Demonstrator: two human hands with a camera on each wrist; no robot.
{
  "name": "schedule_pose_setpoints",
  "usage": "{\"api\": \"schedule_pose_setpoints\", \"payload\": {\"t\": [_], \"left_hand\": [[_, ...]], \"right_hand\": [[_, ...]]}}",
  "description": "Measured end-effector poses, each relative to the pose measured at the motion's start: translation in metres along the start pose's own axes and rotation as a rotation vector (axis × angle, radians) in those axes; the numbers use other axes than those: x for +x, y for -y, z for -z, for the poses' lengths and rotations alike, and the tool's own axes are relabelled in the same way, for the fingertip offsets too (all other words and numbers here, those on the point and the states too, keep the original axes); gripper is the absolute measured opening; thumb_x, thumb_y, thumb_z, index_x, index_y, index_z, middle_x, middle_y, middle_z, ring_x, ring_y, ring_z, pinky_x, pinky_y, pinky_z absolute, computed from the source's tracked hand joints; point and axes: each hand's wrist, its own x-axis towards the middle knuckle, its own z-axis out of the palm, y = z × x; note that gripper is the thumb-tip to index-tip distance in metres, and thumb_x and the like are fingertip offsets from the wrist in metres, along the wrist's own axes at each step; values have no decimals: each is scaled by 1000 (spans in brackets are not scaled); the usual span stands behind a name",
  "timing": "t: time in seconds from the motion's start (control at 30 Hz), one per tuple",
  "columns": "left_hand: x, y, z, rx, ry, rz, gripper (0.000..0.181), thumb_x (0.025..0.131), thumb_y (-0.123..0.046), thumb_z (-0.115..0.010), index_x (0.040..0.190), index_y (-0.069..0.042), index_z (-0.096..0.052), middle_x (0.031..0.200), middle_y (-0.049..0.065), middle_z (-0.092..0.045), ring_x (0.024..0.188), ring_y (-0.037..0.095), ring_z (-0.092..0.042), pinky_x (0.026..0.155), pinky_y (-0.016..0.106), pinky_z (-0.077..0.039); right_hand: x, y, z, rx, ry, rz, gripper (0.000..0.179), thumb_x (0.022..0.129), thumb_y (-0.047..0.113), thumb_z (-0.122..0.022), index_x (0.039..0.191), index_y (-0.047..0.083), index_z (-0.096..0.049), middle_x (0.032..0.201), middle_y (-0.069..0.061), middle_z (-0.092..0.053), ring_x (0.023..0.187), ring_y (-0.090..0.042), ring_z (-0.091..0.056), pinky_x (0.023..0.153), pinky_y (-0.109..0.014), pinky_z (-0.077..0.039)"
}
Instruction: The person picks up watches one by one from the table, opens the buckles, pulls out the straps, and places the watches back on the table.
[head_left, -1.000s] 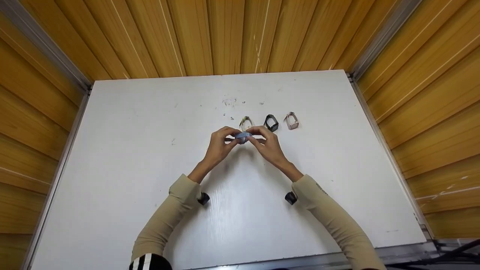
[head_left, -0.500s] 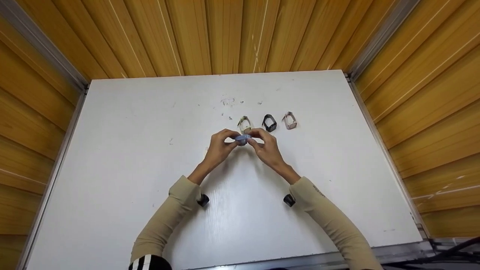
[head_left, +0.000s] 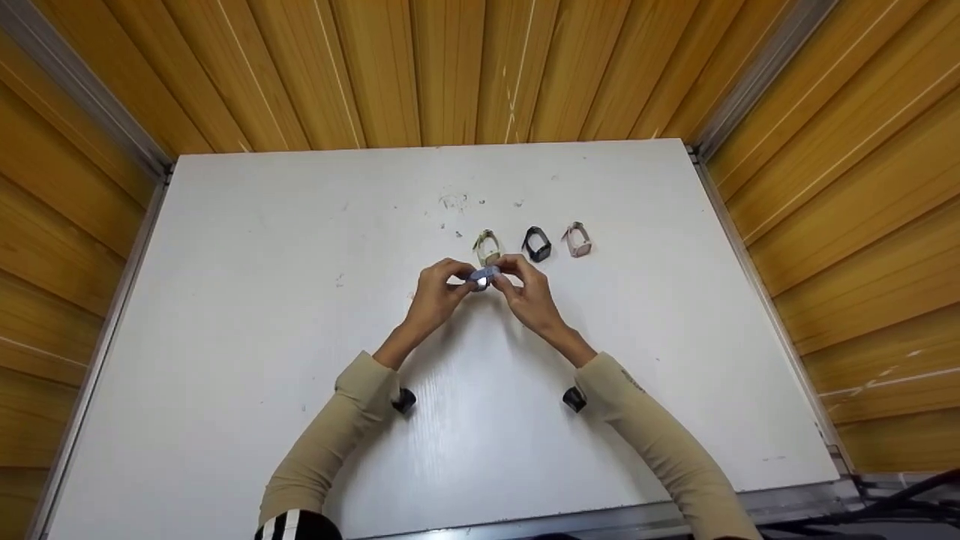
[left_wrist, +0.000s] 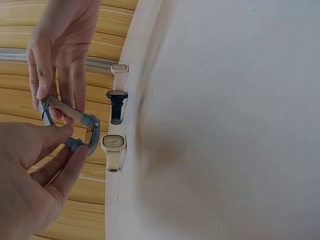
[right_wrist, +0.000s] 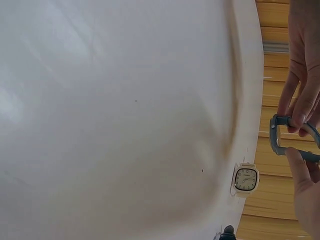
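A wristwatch with a blue-grey strap [head_left: 484,277] is held in the air between both hands, above the table. Its strap curves round in a loop in the left wrist view [left_wrist: 94,131], with its paler inner side showing. My left hand [head_left: 435,294] pinches one side of the loop between thumb and fingers. On the opposite side my right hand [head_left: 534,301] pinches the strap with thumb and fingertips. Fingers hide parts of the strap, so I cannot tell whether it is buckled. Just beyond the hands stands a cream watch [right_wrist: 246,179] with a square face.
A black watch [head_left: 541,254] and a pink watch [head_left: 582,250] stand in a row to the right of the cream one. The white table [head_left: 225,300] has dark scuff marks near its far side. Wood-patterned panels [head_left: 450,75] wall it in.
The blue-grey watch has been tilted a little between the hands, and a bright glint now shows on it. Both hands keep their hold. The head view has shifted slightly.
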Motion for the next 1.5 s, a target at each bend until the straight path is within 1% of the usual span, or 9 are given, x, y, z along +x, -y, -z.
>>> {"api": "schedule_pose_setpoints", "payload": {"t": [0.13, 0.27, 0.4, 0.53, 0.77, 0.97, 1.07, 1.3, 1.5], "left_hand": [[-1, -1, 0, 10, -9, -1, 16, 85, 4, -78, 101, 3, -75, 99, 15, -72, 96, 28, -73, 80, 27, -63], [-1, -2, 0, 9, -4, -23, 15, 86, 2, -78, 101, 3, -75, 100, 15, -71, 97, 28, -74, 82, 31, -64], [-2, -3, 0, 10, 8, -21, 14, 88, 0, -77, 102, 2, -75, 101, 15, -71, 98, 27, -73, 83, 29, -63], [-3, -2, -2, -5, 13, -10, 14, 89, 1, -76, 102, 2, -74, 102, 15, -70, 99, 27, -73, 82, 26, -62], [-5, 1, -6, -29, 16, -24, 14, 89, -1, -76, 102, 3, -72, 102, 17, -72, 98, 29, -72, 80, 25, -63], [-6, 4, -5, -28, 24, -42, 14, 89, 0, -76, 102, 4, -72, 101, 17, -73, 96, 30, -72, 78, 26, -63], [-5, 5, -4, -25, 29, -41, 14, 89, 2, -75, 102, 3, -72, 101, 17, -72, 96, 30, -72, 78, 28, -64], [-2, 5, -4, -37, 51, -47, 13, 90, 4, -72, 103, 4, -71, 101, 18, -73, 98, 31, -72, 81, 30, -64], [-2, 3, -9, -25, 53, -58, 14, 91, 4, -71, 105, 6, -70, 101, 20, -73, 96, 33, -72, 80, 38, -64]], "right_hand": [[4, -12, 2, -23, 18, 4, 29, 94, -6, -67, 122, -11, -61, 123, -29, -65, 116, -42, -67, 89, -32, -62], [4, -15, 5, -37, 47, 42, 27, 92, -2, -72, 119, -4, -67, 120, -21, -68, 115, -35, -68, 88, -31, -62], [3, -15, 4, -46, 46, 55, 23, 94, 1, -71, 116, -3, -68, 118, -17, -68, 115, -33, -68, 88, -31, -62], [1, -17, 1, -40, 33, 47, 24, 95, 0, -68, 118, -7, -65, 121, -22, -66, 118, -36, -66, 90, -33, -62], [-5, -9, -2, -25, -2, 48, 22, 95, -10, -62, 117, -16, -62, 120, -34, -63, 118, -47, -64, 95, -46, -59], [-9, 17, 2, -22, 16, 65, 21, 96, -10, -61, 116, -17, -62, 119, -34, -65, 117, -46, -65, 95, -40, -60], [-8, 11, 1, -9, -5, 76, 20, 95, -10, -62, 115, -15, -63, 117, -32, -67, 115, -46, -67, 93, -41, -61], [-7, -13, -1, 72, -69, -1, 22, 97, -6, -61, 118, -12, -62, 118, -28, -68, 114, -39, -68, 91, -29, -61], [-9, -15, 2, 132, -81, -46, 24, 100, -2, -59, 122, -12, -58, 119, -30, -68, 115, -38, -69, 91, -33, -61]]}}
